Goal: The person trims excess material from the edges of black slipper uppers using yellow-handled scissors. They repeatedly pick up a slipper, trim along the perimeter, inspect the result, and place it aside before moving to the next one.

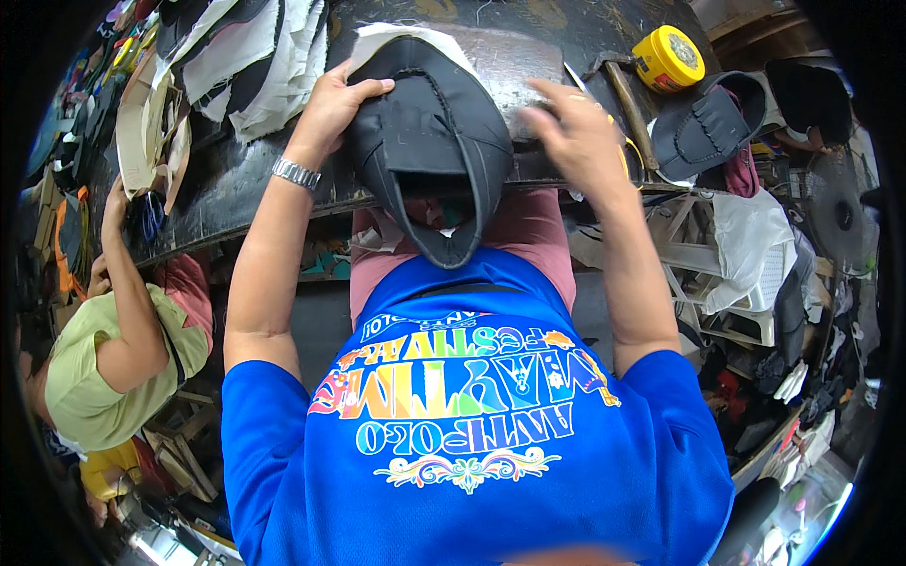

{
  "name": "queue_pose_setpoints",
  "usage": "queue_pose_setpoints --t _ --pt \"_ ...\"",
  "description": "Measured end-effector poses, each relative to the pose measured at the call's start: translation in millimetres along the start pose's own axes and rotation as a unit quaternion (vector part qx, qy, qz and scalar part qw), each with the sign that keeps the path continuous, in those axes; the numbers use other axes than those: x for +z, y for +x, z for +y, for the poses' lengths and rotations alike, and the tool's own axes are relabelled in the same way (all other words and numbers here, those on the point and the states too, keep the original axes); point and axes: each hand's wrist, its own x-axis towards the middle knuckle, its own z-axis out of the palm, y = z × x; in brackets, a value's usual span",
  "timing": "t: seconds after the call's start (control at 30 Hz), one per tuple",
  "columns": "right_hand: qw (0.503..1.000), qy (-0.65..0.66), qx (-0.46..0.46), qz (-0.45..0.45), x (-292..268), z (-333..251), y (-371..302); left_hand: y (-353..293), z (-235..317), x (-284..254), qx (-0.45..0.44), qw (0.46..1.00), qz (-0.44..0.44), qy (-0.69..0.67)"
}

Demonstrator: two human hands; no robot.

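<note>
A black shoe upper [420,141] lies across the near edge of the dark workbench [236,203]. Its open heel end hangs over my lap, and white lining [448,42] shows past its far end. My left hand [332,106] grips the upper's far left side, thumb on top and fingers partly hidden. Just right of the upper, my right hand [580,127] hovers over the bench, slightly blurred. Its fingers are stretched out and apart, with nothing seen in them. A pointed blade [574,77] and a yellow handle [623,141], perhaps scissors, lie partly behind this hand.
A hammer [630,113], a yellow tub [668,58] and another black upper [703,132] lie to the right. Stacked fabric pieces [255,71] cover the far left. A co-worker [132,358] sits at left. White plastic furniture [755,274] stands below the bench at right.
</note>
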Motion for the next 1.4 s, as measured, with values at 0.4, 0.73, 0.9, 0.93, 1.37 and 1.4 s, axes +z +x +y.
queue_pose_setpoints --t 0.4,0.73,0.9,0.93,1.37,1.4 --pt "0.928 -0.224 0.286 -0.081 -50 37 -38 -28 -18 -25 -0.058 0.931 -0.029 -0.359" --pt "0.926 -0.218 0.291 -0.105 -53 37 -44 -42 -20 -33 -0.04 0.925 0.0 -0.377" --pt "0.933 0.04 0.34 -0.111 -65 46 -47 -40 -27 -37 -0.017 0.939 0.013 -0.344" --pt "0.915 0.144 0.362 -0.107 -68 47 -51 -40 -28 -39 -0.004 0.937 0.001 -0.349" --pt "0.944 0.276 0.182 -0.015 -30 -12 -101 -39 -55 -65 0.022 0.916 -0.027 -0.4" --pt "0.959 0.234 0.162 -0.011 -29 -12 -100 -39 -55 -65 0.021 0.913 -0.028 -0.407"
